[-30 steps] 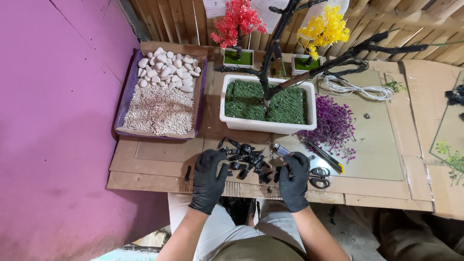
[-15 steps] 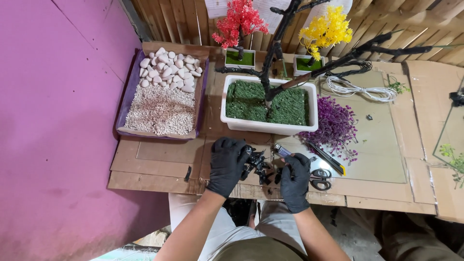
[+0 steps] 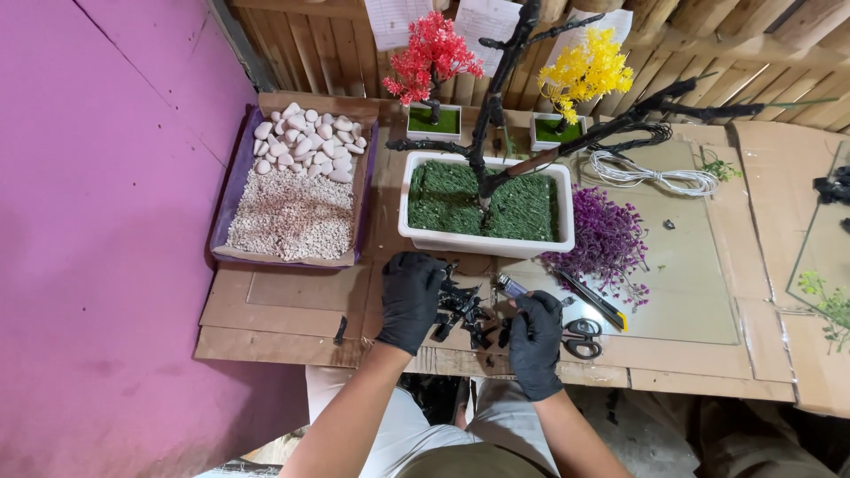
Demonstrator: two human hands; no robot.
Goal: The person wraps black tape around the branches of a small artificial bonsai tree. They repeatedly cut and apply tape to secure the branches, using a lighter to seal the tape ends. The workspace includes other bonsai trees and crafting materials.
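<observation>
On cardboard-covered desk (image 3: 292, 305), just below white rectangular planter (image 3: 485, 241): gloved left hand (image 3: 410, 299) and right hand (image 3: 535, 341) both curling around, gripping spiky black plastic twig pieces (image 3: 464, 312).

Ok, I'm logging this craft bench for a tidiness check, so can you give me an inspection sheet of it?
Surface: cardboard-covered table with a glass sheet on the right side.
Job's things: pile of small black branch pieces between the hands; white planter with green turf and a bare black tree behind it.
Clutter: tray of white pebbles and gravel, purple foliage, scissors, utility knife, red and yellow mini trees.
Grippers: left hand and right hand, both in black gloves, at the pile; grip unclear.
Cables: coiled white cord.
Surroundings: purple wall, wooden slat wall.
</observation>
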